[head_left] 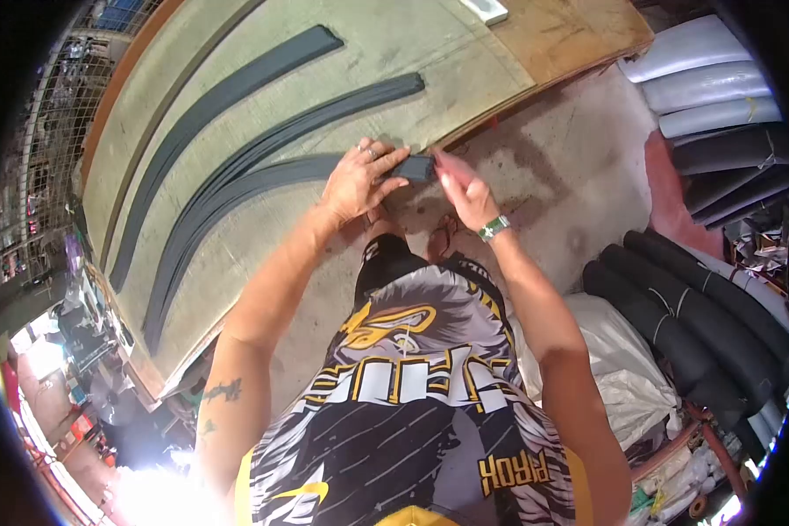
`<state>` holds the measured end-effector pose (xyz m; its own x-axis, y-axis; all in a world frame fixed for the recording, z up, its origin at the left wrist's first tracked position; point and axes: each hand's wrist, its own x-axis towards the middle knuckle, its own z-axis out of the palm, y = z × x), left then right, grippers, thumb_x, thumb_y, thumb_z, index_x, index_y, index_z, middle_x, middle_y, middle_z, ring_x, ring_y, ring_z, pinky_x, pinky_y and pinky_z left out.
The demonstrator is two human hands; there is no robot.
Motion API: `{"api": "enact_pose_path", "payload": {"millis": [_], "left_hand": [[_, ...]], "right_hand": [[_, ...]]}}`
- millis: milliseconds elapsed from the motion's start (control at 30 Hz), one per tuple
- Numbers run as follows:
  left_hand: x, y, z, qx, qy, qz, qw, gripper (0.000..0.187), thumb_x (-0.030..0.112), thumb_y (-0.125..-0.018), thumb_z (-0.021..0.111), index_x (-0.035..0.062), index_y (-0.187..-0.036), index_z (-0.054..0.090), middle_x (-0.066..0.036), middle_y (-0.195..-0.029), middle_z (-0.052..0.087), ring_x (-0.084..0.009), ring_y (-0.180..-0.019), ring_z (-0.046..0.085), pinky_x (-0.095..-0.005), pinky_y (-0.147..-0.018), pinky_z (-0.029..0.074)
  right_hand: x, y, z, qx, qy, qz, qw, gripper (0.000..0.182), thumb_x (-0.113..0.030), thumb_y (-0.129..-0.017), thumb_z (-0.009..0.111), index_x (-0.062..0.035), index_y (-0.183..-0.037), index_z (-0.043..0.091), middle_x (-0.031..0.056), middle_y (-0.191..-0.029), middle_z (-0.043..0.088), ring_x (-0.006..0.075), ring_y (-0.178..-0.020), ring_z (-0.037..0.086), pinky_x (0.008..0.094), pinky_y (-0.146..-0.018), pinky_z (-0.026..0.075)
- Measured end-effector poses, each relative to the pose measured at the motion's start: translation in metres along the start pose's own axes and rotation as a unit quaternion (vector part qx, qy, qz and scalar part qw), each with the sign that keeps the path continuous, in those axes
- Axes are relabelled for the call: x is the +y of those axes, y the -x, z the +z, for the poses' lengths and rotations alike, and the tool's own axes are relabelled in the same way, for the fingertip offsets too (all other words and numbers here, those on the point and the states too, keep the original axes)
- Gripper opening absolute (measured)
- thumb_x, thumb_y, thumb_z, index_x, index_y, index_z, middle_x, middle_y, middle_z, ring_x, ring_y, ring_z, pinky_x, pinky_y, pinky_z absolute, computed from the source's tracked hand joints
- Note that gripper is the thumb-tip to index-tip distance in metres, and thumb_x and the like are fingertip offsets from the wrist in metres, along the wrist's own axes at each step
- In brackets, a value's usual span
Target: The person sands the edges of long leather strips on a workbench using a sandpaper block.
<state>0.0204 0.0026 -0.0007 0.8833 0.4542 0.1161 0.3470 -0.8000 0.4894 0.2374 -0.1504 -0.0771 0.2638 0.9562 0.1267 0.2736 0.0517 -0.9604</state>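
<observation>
My left hand point(360, 180) is closed around a bundle of dark grey foam strips point(263, 174) close to its end, at the table's near edge. The bundle's squared end juts out to the right of my fingers. My right hand point(467, 191) is at that end, slightly blurred, with its fingertips touching or very near it; whether it grips anything I cannot make out. Behind lies a second bundle of dark strips point(324, 107), and beyond it a wider dark strip bundle point(237, 85). All of them stretch leftward along the wooden table point(430, 44).
Black foam rolls point(675, 307) tied with string lie at the right, with a pale plastic sheet point(618, 351) beside them. White rolls point(706, 79) are stacked at the upper right. A wire mesh point(66, 114) stands along the left. My feet are on the concrete floor point(552, 158).
</observation>
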Motion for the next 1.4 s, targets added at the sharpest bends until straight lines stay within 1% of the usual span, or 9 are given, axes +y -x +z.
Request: {"api": "enact_pose_path", "payload": {"millis": [267, 367, 500, 567, 767, 900, 1033, 1233, 1400], "left_hand": [[0.004, 0.001, -0.002, -0.006, 0.001, -0.008, 1.000, 0.056, 0.035, -0.093, 0.078, 0.0117, -0.143, 0.067, -0.014, -0.127, 0.068, -0.0383, -0.114, 0.059, -0.0465, -0.098, 0.050], [0.001, 0.000, 0.001, 0.001, 0.006, -0.001, 1.000, 0.056, 0.034, -0.092, 0.079, 0.0113, -0.143, 0.067, -0.014, -0.127, 0.068, -0.0377, -0.114, 0.059, -0.0463, -0.099, 0.050], [-0.003, 0.005, 0.006, 0.020, -0.016, 0.009, 1.000, 0.058, 0.034, -0.092, 0.079, 0.0118, -0.144, 0.066, -0.013, -0.126, 0.068, -0.0374, -0.114, 0.059, -0.0457, -0.099, 0.051], [0.000, 0.003, 0.002, -0.002, -0.009, -0.010, 1.000, 0.058, 0.034, -0.092, 0.079, 0.0120, -0.144, 0.066, -0.013, -0.126, 0.068, -0.0371, -0.114, 0.059, -0.0453, -0.099, 0.051], [0.000, 0.003, 0.004, 0.008, 0.003, -0.018, 1.000, 0.059, 0.034, -0.091, 0.080, 0.0135, -0.145, 0.066, -0.013, -0.126, 0.068, -0.0360, -0.115, 0.060, -0.0451, -0.101, 0.051], [0.000, 0.003, 0.002, 0.004, -0.002, -0.011, 1.000, 0.058, 0.033, -0.092, 0.079, 0.0139, -0.145, 0.066, -0.013, -0.126, 0.068, -0.0367, -0.115, 0.060, -0.0457, -0.102, 0.051], [-0.002, 0.004, 0.006, 0.009, -0.007, -0.008, 1.000, 0.055, 0.038, -0.095, 0.073, 0.0160, -0.146, 0.065, -0.010, -0.125, 0.067, -0.0344, -0.117, 0.059, -0.0442, -0.103, 0.050], [-0.007, 0.002, 0.005, 0.010, -0.013, 0.001, 1.000, 0.057, 0.037, -0.094, 0.075, 0.0158, -0.146, 0.065, -0.010, -0.121, 0.067, -0.0328, -0.117, 0.059, -0.0435, -0.104, 0.051], [-0.003, 0.009, 0.010, 0.030, -0.016, 0.007, 0.999, 0.056, 0.036, -0.094, 0.075, 0.0158, -0.146, 0.065, -0.010, -0.122, 0.067, -0.0342, -0.115, 0.059, -0.0441, -0.103, 0.051]], "right_hand": [[-0.028, -0.011, 0.001, 0.020, 0.042, -0.030, 0.998, 0.044, -0.030, -0.108, 0.058, 0.0003, -0.139, 0.065, 0.0240, -0.143, 0.063, 0.0421, -0.131, 0.060, 0.0465, -0.110, 0.047], [0.051, 0.021, -0.005, -0.073, 0.129, 0.033, 0.988, 0.042, -0.027, -0.107, 0.057, 0.0019, -0.137, 0.065, 0.0246, -0.142, 0.063, 0.0438, -0.130, 0.059, 0.0474, -0.110, 0.047], [-0.039, -0.010, -0.008, 0.002, -0.049, 0.082, 0.995, 0.040, -0.023, -0.106, 0.059, -0.0003, -0.138, 0.066, 0.0229, -0.141, 0.064, 0.0432, -0.130, 0.059, 0.0483, -0.111, 0.046], [-0.035, -0.018, -0.002, 0.001, 0.089, -0.081, 0.993, 0.040, -0.023, -0.106, 0.059, -0.0019, -0.139, 0.066, 0.0222, -0.141, 0.063, 0.0435, -0.129, 0.059, 0.0480, -0.111, 0.046], [-0.012, -0.008, -0.024, -0.018, 0.142, -0.038, 0.989, 0.042, -0.024, -0.108, 0.058, 0.0034, -0.138, 0.065, 0.0230, -0.145, 0.061, 0.0416, -0.130, 0.061, 0.0451, -0.110, 0.048], [-0.048, -0.024, -0.009, -0.043, 0.225, -0.138, 0.964, 0.038, -0.019, -0.108, 0.056, -0.0032, -0.141, 0.066, 0.0222, -0.146, 0.059, 0.0421, -0.130, 0.058, 0.0474, -0.111, 0.046], [0.010, 0.015, -0.041, -0.097, 0.300, -0.013, 0.949, 0.039, -0.020, -0.108, 0.056, -0.0062, -0.143, 0.066, 0.0211, -0.144, 0.060, 0.0429, -0.129, 0.057, 0.0490, -0.111, 0.046], [-0.057, -0.022, -0.006, -0.046, 0.240, -0.128, 0.961, 0.049, -0.017, -0.100, 0.062, -0.0144, -0.148, 0.063, 0.0216, -0.143, 0.059, 0.0460, -0.123, 0.056, 0.0534, -0.107, 0.046], [-0.009, 0.008, -0.040, -0.092, 0.300, -0.032, 0.949, 0.047, -0.017, -0.101, 0.061, -0.0134, -0.148, 0.063, 0.0238, -0.142, 0.057, 0.0459, -0.123, 0.056, 0.0541, -0.108, 0.045]]}}
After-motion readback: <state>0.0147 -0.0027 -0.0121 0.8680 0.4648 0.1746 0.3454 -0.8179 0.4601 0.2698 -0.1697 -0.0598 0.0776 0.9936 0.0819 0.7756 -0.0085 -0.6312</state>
